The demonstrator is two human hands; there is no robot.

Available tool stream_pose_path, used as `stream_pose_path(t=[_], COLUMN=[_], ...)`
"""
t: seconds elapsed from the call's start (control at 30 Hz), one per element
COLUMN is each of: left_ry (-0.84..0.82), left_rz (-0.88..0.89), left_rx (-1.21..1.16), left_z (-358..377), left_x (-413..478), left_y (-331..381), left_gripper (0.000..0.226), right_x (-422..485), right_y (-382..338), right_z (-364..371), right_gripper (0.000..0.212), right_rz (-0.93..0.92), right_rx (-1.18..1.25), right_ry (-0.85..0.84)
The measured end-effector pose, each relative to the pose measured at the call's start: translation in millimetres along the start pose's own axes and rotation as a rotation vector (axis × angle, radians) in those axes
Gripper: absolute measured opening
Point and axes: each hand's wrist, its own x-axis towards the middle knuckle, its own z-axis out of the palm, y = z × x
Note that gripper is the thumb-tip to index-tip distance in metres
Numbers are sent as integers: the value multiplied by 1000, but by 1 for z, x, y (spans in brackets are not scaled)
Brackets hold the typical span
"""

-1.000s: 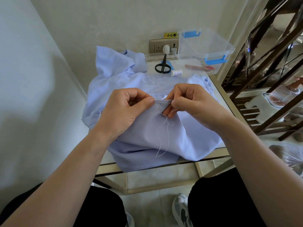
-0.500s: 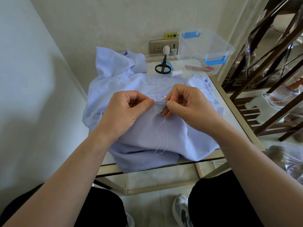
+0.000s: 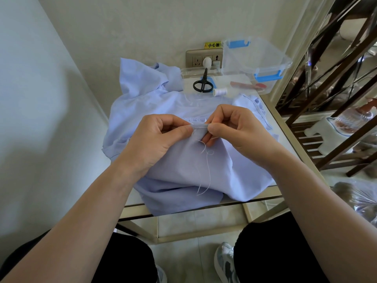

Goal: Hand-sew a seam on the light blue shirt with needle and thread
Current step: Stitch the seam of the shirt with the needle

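Hands near-unmoved vs 0.5 s back | light blue shirt [image 3: 183, 170] heaped on table [image 3: 134, 211], near hem overhanging | left hand [image 3: 155, 139] pinches fold | right hand [image 3: 240, 129] pinches needle [image 3: 201, 125], tip hidden in cloth | thread [image 3: 208, 170] dangles near-side, upper end unclear

Shirt [image 3: 179, 170] is spread on table [image 3: 134, 210], front edge overhung. Scissors [image 3: 203, 83] are laid behind it, spool [image 3: 220, 91] just right of them, box [image 3: 259, 58] set at back right.
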Motion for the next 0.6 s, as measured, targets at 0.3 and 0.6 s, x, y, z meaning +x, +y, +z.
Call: stream_pose_path(t=[0.3,0.6], left_ry=[-31,-49], left_rz=[-57,-108], left_rx=[-133,-211], left_z=[-1,-2], left_x=[-1,-2], left_y=[6,7], left_gripper=[15,9], right_x=[3,3], right_y=[7,8], right_z=[-3,-3], right_gripper=[4,7], right_rz=[-4,-3], right_rx=[191,268], right_ry=[-51,-72])
